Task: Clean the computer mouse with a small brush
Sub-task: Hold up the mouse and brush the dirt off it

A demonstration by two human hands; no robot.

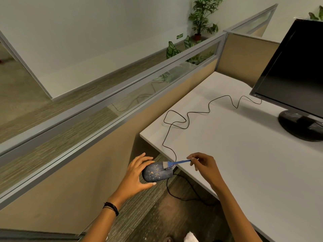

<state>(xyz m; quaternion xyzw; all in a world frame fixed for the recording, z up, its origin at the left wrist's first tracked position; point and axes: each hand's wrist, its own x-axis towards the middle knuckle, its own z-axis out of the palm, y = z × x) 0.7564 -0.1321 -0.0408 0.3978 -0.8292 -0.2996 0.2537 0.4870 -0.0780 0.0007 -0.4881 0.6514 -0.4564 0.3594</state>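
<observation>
A dark computer mouse (157, 172), speckled with yellowish crumbs, is held in the air just off the left edge of the desk. My left hand (138, 173) grips it from the left side, fingers over the top and thumb underneath. My right hand (203, 165) pinches the end of a small blue-handled brush (176, 162). The brush's pale bristles rest on the mouse's front top, near the scroll wheel. The mouse's black cable (188, 117) loops across the desk towards the monitor.
The white desk (244, 154) spreads out to the right, with a black monitor (297, 72) on its round stand (300, 124) at the far right. A beige and glass partition (104, 119) runs along the left. Carpet lies below the mouse.
</observation>
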